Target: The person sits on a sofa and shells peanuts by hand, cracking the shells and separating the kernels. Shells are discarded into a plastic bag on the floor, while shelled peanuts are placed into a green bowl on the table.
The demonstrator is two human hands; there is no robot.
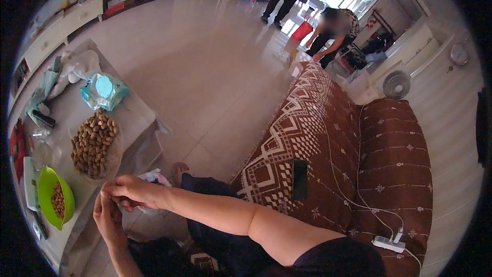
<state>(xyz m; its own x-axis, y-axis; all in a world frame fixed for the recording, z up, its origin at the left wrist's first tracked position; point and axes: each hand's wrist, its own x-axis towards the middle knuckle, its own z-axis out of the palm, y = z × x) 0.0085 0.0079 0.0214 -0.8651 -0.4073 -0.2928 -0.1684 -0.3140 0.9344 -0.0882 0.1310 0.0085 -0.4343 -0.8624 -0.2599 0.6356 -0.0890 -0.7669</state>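
My left hand (108, 217) and my right hand (132, 192) meet at the fingertips by the edge of a low table (135, 117). Their fingers are bent and pinched together; whatever may lie between them is hidden. Just beyond my hands, a clear shallow dish (118, 154) holds a heap of unshelled peanuts (94, 144). Left of my left hand stands a lime-green plastic bowl (68, 196) with shelled peanut kernels (58, 202) in it. Below my right hand, partly covered by my forearm, is a plastic bag (153, 177) with things in it.
A wet-wipes pack (104, 91) and crumpled plastic bags (78, 65) occupy the table's far end. At right, a covered sofa (384, 154) bears a phone (300, 180) and a power strip (389, 244) with cables. Two people, one bending (332, 32), are near a red bucket (302, 30).
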